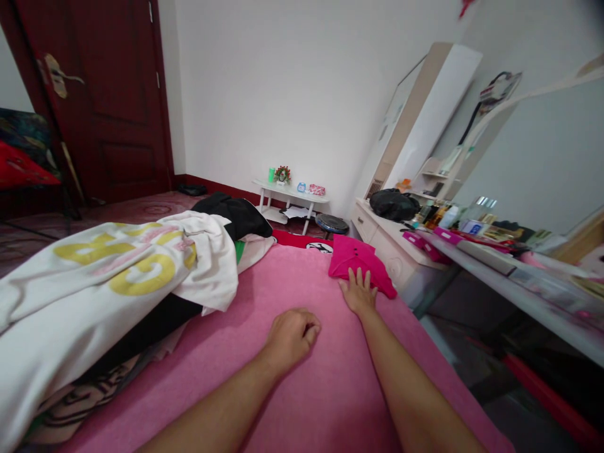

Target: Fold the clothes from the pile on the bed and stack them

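A bright pink garment [355,257], folded into a small bundle with dark buttons showing, lies at the far right corner of the pink bed cover [287,277]. My right hand [359,292] is flat with its fingers spread, the fingertips resting on the garment's near edge. Closer to the middle of the cover is my left hand [293,333], its fingers curled in loosely and nothing visible in them. To its left, a white top [202,258] with yellow and pink lettering is spread over a heap of clothes, with black cloth [236,211] behind it.
On the right stands a dressing table [401,251] crowded with bottles and boxes, a black bag [394,204] on it. Beyond the bed are a round stool [331,223] and a low white table [287,190]. A dark red door [104,94] is at the left.
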A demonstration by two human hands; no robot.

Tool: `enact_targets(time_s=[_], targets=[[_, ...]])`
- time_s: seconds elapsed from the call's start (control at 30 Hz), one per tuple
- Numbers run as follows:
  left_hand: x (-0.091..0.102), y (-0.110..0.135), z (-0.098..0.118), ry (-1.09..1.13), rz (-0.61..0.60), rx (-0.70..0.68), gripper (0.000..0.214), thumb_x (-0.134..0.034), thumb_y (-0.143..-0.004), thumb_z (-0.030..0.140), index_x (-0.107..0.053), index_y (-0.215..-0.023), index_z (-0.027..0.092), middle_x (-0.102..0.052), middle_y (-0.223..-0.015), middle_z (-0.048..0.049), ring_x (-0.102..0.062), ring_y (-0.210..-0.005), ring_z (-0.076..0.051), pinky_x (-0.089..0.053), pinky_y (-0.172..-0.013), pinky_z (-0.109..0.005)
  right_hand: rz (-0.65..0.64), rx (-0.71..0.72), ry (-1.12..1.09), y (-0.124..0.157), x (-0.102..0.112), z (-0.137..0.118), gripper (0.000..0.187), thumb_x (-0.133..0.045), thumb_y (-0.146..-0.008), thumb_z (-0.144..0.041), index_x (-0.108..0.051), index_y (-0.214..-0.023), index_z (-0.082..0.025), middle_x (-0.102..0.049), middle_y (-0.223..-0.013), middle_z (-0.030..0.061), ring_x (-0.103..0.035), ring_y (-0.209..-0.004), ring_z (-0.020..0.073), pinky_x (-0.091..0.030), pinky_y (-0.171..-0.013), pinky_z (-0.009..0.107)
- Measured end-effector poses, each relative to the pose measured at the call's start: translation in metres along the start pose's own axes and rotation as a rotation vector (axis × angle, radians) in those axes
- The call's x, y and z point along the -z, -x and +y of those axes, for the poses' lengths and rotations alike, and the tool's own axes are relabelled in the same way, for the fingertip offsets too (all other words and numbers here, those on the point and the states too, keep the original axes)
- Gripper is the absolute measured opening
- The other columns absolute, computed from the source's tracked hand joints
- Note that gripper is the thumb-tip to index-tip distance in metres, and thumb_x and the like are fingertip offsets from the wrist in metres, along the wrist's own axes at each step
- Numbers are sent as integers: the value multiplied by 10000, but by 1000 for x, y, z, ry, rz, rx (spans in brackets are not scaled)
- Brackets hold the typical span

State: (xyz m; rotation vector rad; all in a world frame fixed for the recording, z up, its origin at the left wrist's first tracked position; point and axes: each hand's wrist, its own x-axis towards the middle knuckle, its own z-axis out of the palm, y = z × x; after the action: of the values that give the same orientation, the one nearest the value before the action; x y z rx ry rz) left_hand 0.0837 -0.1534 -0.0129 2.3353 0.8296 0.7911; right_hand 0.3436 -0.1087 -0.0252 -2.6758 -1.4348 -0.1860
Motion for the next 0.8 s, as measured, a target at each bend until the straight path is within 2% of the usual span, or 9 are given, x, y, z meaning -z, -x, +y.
enact_targets(time_s=[0.07, 0.27, 0.47, 0.57, 0.67, 0.8], targets=[[-1, 1, -1, 14, 1, 4, 170, -492, -810, 218, -658, -771, 216, -682, -810, 6, -603, -749, -145, -393, -691, -233, -27, -7, -20, 16, 4, -1, 662, -152, -909, -570, -148, -1486, -246, -30, -1567, 50, 64, -1413, 315, -145, -1062, 604], [-1, 4, -5, -17, -20, -5, 208, -472, -834, 239, -678, -845, 214, -695, -873, -9, -613, -798, -159, -424, -715, -240, -95, -3, -2, 63, 7, 1, 641, -141, -907, -577, -208, -1472, -284, -157, -1550, 70, -129, -1404, 316, -141, -1068, 581], [3, 13, 0, -75, -54, -72, 233, -509, -788, 184, -691, -932, 206, -672, -936, -29, -595, -881, -168, -442, -799, -254, -95, -15, 40, 110, 15, -2, 637, -143, -908, -563, -198, -1475, -279, -183, -1545, 65, -154, -1401, 308, -165, -1067, 565], [7, 26, 6, -125, -69, -110, 281, -557, -787, 283, -674, -1034, 222, -631, -983, -59, -558, -958, -212, -426, -874, -319, -88, -12, 44, 131, 19, -3, 656, -140, -900, -579, -204, -1475, -270, -196, -1541, 73, -168, -1396, 318, -179, -1063, 559], [11, 44, 12, -178, -109, -179, 444, -590, -771, 431, -616, -1172, 243, -577, -1131, -85, -508, -1073, -256, -390, -950, -385, -92, -5, 52, 146, 19, -2, 665, -146, -895, -585, -209, -1475, -266, -195, -1541, 75, -175, -1395, 317, -181, -1064, 556], [17, 75, 21, -251, -252, -244, 626, -463, -829, 580, -456, -1355, 240, -371, -1442, -122, -324, -1319, -318, -229, -1078, -499, -67, 0, 45, 158, 18, 0, 672, -125, -892, -587, -219, -1472, -261, -218, -1535, 70, -194, -1390, 317, -175, -1069, 556]])
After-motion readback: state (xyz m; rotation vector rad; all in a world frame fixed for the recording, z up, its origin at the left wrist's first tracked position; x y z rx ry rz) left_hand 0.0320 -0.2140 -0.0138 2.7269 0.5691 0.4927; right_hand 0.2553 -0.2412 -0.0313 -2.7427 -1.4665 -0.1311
